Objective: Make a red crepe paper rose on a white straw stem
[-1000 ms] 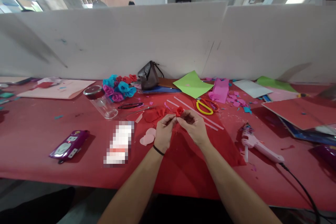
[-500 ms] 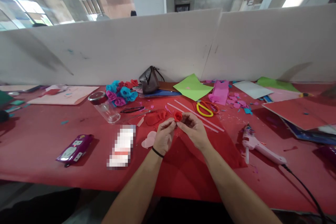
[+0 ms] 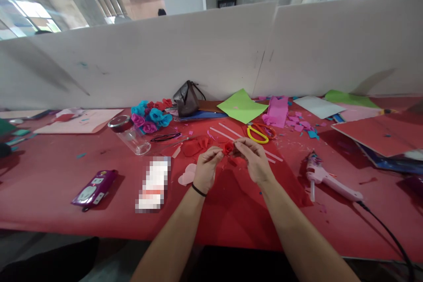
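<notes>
Between my two hands is a small red paper flower, held just above the red-covered table. My left hand pinches its left side with the fingertips; a black band circles that wrist. From the right, my right hand pinches the flower's other edge between thumb and fingers. Red paper pieces lie just beyond my left hand, and pale pink paper petals rest beside it. Two translucent glue sticks and yellow-handled scissors lie behind my right hand.
A pink glue gun with its cord lies at right. To the left are a glass jar, a purple power strip and a blurred-out white item. Finished paper flowers and a dark pouch stand near the white partition.
My right hand has shifted slightly right and turned, its fingers now on the flower's right edge. The flower has moved a little right. My view has tilted slightly.
</notes>
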The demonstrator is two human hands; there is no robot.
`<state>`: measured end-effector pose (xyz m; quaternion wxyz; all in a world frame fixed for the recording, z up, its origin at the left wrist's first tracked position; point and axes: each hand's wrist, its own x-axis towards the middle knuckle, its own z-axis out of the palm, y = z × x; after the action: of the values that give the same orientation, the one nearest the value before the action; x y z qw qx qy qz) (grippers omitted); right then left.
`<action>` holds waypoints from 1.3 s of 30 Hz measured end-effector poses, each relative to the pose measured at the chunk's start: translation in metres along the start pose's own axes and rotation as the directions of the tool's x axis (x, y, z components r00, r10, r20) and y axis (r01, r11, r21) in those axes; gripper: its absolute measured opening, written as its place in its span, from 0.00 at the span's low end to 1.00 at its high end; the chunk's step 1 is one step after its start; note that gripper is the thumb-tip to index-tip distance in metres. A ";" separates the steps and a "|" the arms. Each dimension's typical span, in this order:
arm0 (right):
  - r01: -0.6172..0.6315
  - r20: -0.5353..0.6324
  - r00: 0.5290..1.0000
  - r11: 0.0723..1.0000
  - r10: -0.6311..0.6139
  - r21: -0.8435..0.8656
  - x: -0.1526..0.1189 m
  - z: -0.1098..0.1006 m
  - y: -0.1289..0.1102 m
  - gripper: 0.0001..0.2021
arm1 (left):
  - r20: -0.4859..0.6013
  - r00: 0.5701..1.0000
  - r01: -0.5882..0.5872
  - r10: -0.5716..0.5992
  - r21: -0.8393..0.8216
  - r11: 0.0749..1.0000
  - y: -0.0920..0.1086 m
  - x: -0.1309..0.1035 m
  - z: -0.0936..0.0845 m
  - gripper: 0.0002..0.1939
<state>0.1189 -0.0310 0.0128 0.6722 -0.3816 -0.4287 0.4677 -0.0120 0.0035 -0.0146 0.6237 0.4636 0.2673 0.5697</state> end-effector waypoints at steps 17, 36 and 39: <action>0.020 -0.037 0.999 0.986 -0.027 -0.166 0.004 -0.003 -0.004 0.08 | 0.007 0.996 -0.093 0.094 0.216 0.972 0.002 0.000 -0.001 0.06; -0.063 -0.054 0.997 0.984 0.055 -0.166 0.006 -0.002 -0.003 0.08 | -0.026 1.000 -0.010 0.014 0.130 0.992 0.003 0.000 0.000 0.09; -0.071 -0.060 0.996 0.983 0.061 -0.170 0.005 -0.002 -0.002 0.08 | -0.038 0.999 0.023 -0.020 0.076 0.997 0.000 0.000 0.000 0.09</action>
<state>0.1224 -0.0269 0.0153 0.6324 -0.4647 -0.4360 0.4405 -0.0118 0.0036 -0.0146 0.6064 0.4738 0.3053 0.5608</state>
